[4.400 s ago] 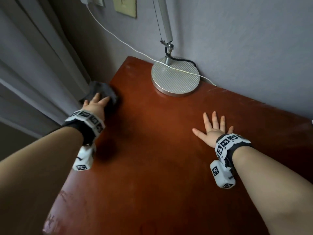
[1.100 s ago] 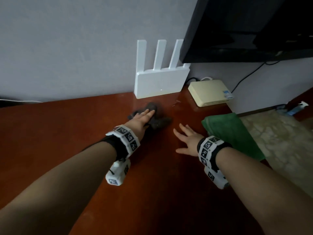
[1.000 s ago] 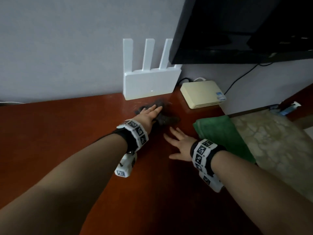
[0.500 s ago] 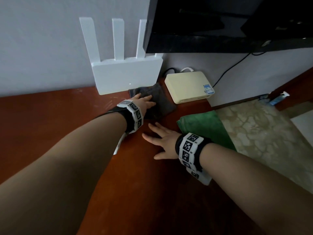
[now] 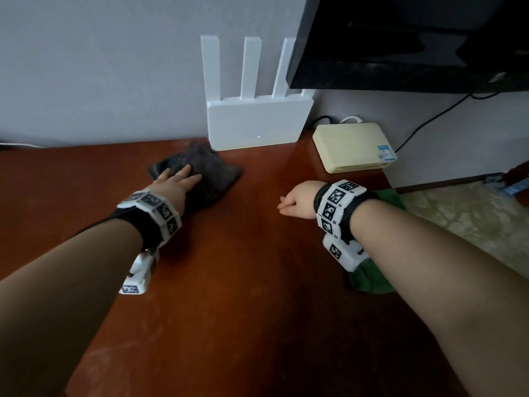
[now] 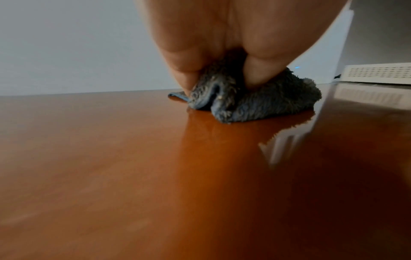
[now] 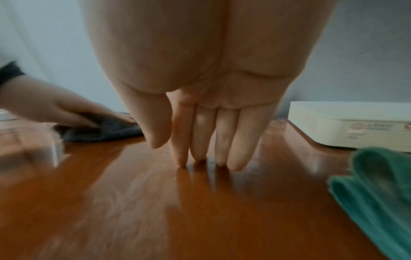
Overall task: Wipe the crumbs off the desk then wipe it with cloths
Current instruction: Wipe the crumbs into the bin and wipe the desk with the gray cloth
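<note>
A dark grey fluffy cloth (image 5: 211, 173) lies bunched on the red-brown desk (image 5: 243, 296), just in front of the white router's left corner. My left hand (image 5: 179, 179) presses down on it with straight fingers. The left wrist view shows the grey cloth (image 6: 266, 103) folded up under the left hand (image 6: 222, 35), with pale specks in its pile. My right hand (image 5: 294, 202) is to the right and holds nothing. In the right wrist view the right hand (image 7: 206, 154) has its straight fingers pointing down, tips on the desk. A green cloth (image 7: 378, 193) lies beside it, partly under my right forearm.
A white router (image 5: 257, 121) with three antennas stands against the wall. A beige box (image 5: 352, 147) with cables sits to its right, under a black screen (image 5: 415, 41). The desk's right edge drops to a patterned floor (image 5: 472, 224).
My left hand has slid the grey cloth left, from between the router and the beige box to the router's left corner. My right hand has lifted from flat to fingertips on the desk.
</note>
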Tool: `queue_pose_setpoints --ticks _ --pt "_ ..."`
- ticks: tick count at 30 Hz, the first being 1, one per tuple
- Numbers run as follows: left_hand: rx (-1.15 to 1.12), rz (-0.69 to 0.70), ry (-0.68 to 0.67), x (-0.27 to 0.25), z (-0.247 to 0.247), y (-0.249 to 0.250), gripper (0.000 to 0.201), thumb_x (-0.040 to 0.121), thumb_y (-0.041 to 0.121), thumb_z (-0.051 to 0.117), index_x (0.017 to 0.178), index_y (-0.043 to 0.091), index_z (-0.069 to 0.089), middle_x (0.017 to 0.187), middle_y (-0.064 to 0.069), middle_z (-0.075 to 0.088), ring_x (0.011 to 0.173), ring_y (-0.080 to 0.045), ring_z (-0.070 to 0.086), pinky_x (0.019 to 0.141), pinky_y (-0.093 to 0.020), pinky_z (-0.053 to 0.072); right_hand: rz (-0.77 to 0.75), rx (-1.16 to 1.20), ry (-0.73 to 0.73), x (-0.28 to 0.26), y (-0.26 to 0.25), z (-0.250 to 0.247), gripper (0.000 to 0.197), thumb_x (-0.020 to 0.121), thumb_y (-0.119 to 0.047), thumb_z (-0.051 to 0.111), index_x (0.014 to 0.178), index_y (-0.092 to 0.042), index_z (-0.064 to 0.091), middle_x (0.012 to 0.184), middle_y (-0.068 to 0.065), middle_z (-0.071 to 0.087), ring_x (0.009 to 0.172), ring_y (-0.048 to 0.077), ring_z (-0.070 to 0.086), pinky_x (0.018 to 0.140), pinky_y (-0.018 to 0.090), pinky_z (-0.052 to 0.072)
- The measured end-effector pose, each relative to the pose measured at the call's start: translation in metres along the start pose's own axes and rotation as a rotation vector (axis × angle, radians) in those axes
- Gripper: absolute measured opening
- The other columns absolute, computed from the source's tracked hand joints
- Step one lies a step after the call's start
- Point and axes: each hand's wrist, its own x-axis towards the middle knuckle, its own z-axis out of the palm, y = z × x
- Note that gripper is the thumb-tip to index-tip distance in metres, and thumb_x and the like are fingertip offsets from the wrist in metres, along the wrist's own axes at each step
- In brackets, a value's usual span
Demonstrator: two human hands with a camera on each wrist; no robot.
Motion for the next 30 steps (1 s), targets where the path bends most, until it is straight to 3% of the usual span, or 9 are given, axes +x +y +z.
queue_pose_setpoints --ticks 2,4,6,9,14,23,27,30 --pt "-0.063 -0.100 0.010 -0.008 -0.001 -0.020 0.079 0.089 0.000 0.043 0.147 0.039 0.005 0.157 0.012 -0.009 0.145 -0.027 -0.004 0.119 -0.043 0.009 0.013 0.026 0.043 0.002 -0.001 -0.006 0.040 0.099 -0.037 0.036 0.134 -0.024 0.051 0.143 -0.005 0.046 0.129 0.017 0.045 0.108 0.036 0.037" --pt "-0.120 -0.164 0.034 -0.008 -0.005 -0.031 0.079 0.090 -0.001 0.045 0.148 0.036 0.006 0.157 0.011 -0.007 0.145 -0.028 -0.004 0.119 -0.044 0.009 0.041 0.049 0.127 0.008 -0.001 -0.010 0.040 0.099 -0.034 0.036 0.136 -0.023 0.048 0.145 -0.004 0.043 0.131 0.019 0.043 0.108 0.038 0.037" --pt "-0.186 -0.184 0.067 -0.001 -0.010 -0.028 0.075 0.092 0.003 0.045 0.148 0.033 0.007 0.157 0.009 -0.004 0.145 -0.031 -0.003 0.119 -0.044 0.007 0.077 0.050 0.152 0.017 -0.007 -0.011 0.046 0.100 -0.035 0.035 0.144 -0.021 0.035 0.154 -0.002 0.027 0.140 0.021 0.031 0.113 0.038 0.030" --pt "-0.231 -0.196 0.130 0.015 -0.020 -0.011 0.071 0.094 0.009 0.044 0.149 0.030 0.005 0.158 0.007 -0.003 0.144 -0.034 -0.005 0.118 -0.046 0.006 0.103 -0.055 0.015 0.033 -0.023 -0.008 0.057 0.101 -0.037 0.029 0.151 -0.015 0.011 0.159 0.004 -0.002 0.146 0.024 0.010 0.117 0.041 0.022" --pt "-0.145 -0.162 0.089 0.044 -0.043 0.006 0.071 0.095 0.017 0.046 0.149 0.029 0.003 0.158 0.005 -0.006 0.143 -0.036 -0.009 0.117 -0.050 0.003 0.124 -0.109 -0.035 0.040 -0.023 -0.008 0.058 0.102 -0.037 0.025 0.151 -0.015 0.004 0.158 0.004 -0.011 0.146 0.025 0.006 0.114 0.045 0.026" --pt "0.133 0.073 -0.038 0.022 -0.045 0.016 0.066 0.095 0.009 0.041 0.148 0.034 0.010 0.157 0.005 -0.008 0.143 -0.038 -0.005 0.116 -0.045 0.005 0.130 -0.056 -0.013 0.038 -0.023 -0.003 0.058 0.102 -0.033 0.027 0.151 -0.021 -0.001 0.158 -0.001 -0.015 0.147 0.018 0.000 0.115 0.044 0.025" --pt "0.181 0.215 -0.137 -0.026 -0.019 0.008 0.074 0.090 -0.001 0.038 0.145 0.041 0.012 0.156 0.013 -0.010 0.145 -0.030 -0.008 0.119 -0.044 0.008 0.166 -0.050 0.001 0.037 -0.030 -0.001 0.060 0.101 -0.034 0.027 0.150 -0.021 -0.003 0.158 -0.002 -0.015 0.147 0.018 0.000 0.114 0.045 0.027" --pt "0.278 0.365 -0.268 -0.077 0.014 -0.004 0.070 0.094 0.001 0.037 0.144 0.045 0.015 0.154 0.019 -0.011 0.144 -0.021 -0.014 0.118 -0.041 0.014 0.190 -0.051 -0.003 0.032 -0.038 -0.001 0.063 0.101 -0.035 0.029 0.150 -0.018 -0.006 0.158 0.000 -0.016 0.147 0.020 0.000 0.116 0.042 0.022"
